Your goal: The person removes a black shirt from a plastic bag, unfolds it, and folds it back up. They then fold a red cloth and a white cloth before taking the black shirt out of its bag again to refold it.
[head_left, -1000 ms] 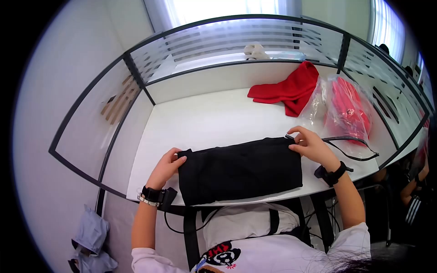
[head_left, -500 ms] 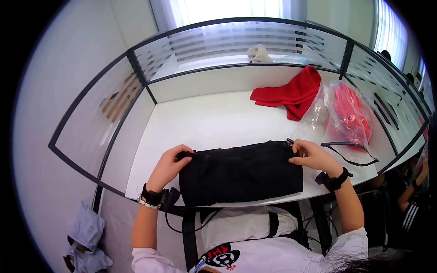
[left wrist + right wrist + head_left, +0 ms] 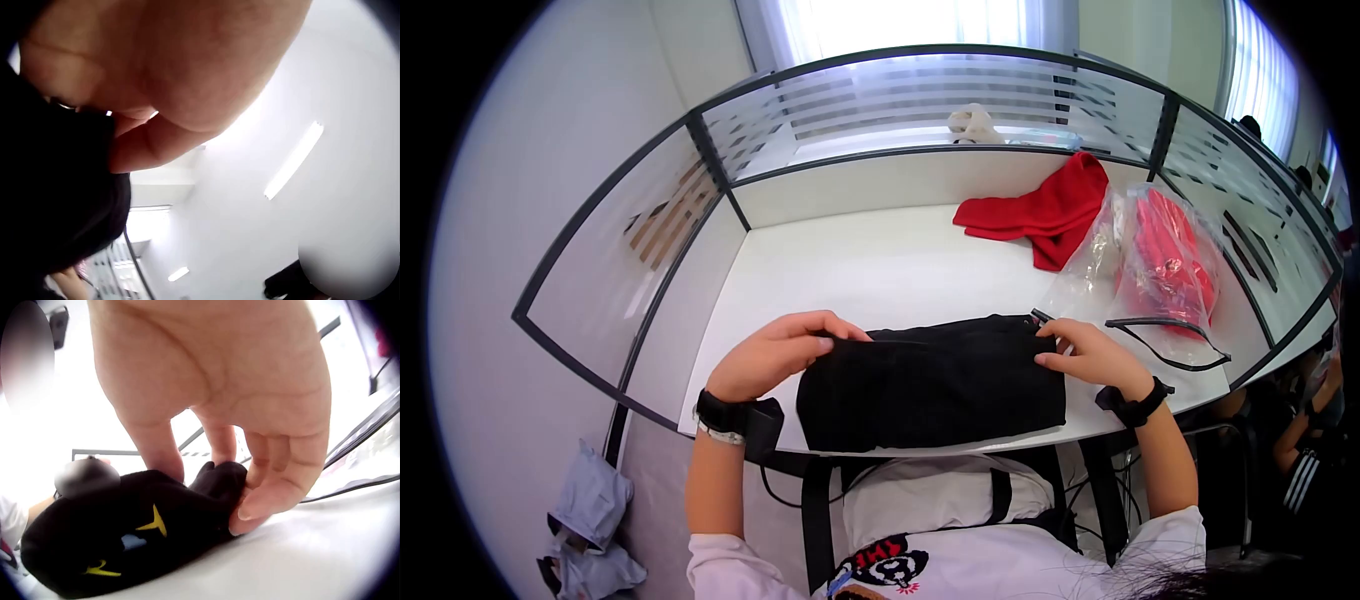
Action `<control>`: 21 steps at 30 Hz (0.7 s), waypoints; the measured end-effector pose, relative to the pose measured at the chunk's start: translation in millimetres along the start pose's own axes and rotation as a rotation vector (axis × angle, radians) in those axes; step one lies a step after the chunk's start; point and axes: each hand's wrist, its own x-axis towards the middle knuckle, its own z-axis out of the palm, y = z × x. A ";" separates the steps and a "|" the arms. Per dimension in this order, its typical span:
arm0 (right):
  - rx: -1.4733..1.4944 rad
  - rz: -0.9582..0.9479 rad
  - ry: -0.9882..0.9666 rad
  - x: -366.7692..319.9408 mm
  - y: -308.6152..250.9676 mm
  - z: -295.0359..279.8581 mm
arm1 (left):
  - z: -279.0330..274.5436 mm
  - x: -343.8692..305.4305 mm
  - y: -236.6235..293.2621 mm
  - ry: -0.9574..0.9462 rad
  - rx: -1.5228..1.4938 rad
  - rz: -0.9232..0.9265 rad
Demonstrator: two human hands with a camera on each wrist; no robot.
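A folded black cloth lies along the desk's front edge. My left hand is at its far left corner, thumb in front and fingers over the top edge, pinching the fabric. In the left wrist view that thumb presses against the dark cloth. At the far right corner my right hand holds the edge between thumb and fingers. Close up in the right wrist view, the fabric bunches between the right hand's thumb and fingers, with small yellow and blue marks on its end.
A red cloth lies at the back right of the white desk. Beside it stands a clear plastic bag with red contents and a black-edged opening. Low partition panels surround the desk; a grey garment hangs at lower left.
My left hand has slid right along the cloth's far edge, its wrist turning, and the left corner has drawn inward. My right hand stays at its corner, slightly lower in view.
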 end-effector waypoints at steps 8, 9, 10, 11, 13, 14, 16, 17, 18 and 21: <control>-0.026 0.039 -0.008 4.7 -2.2 0.2 | -12.0 37.3 -39.0 0.115 -0.142 -0.111; -0.027 0.039 -0.007 4.0 -2.5 -0.4 | -16.6 37.4 -42.7 0.114 -0.141 -0.109; -0.012 0.024 0.012 3.0 -2.4 -0.6 | -22.5 36.3 -46.5 0.081 0.009 -0.127; 0.005 0.012 0.030 1.7 -1.7 0.2 | -27.3 34.4 -48.4 0.046 0.159 -0.148; -0.010 -0.012 0.037 1.2 -0.4 -0.3 | -28.4 22.2 -29.8 0.025 0.332 -0.274; -0.014 -0.006 0.030 1.9 -0.1 -0.9 | -30.1 18.2 -23.8 -0.010 0.382 -0.274; -0.019 0.002 0.020 3.6 -2.3 -1.5 | -31.1 10.3 -18.9 -0.025 0.363 -0.232; -0.014 0.001 0.016 4.9 -1.4 -0.7 | -33.4 6.6 -14.5 -0.023 0.363 -0.239; -0.027 0.012 0.010 5.7 -0.1 -1.2 | -37.4 3.9 -8.0 0.059 0.465 -0.291; -0.070 -0.007 0.035 4.7 -0.1 0.4 | -39.9 -4.6 1.7 0.250 0.724 -0.282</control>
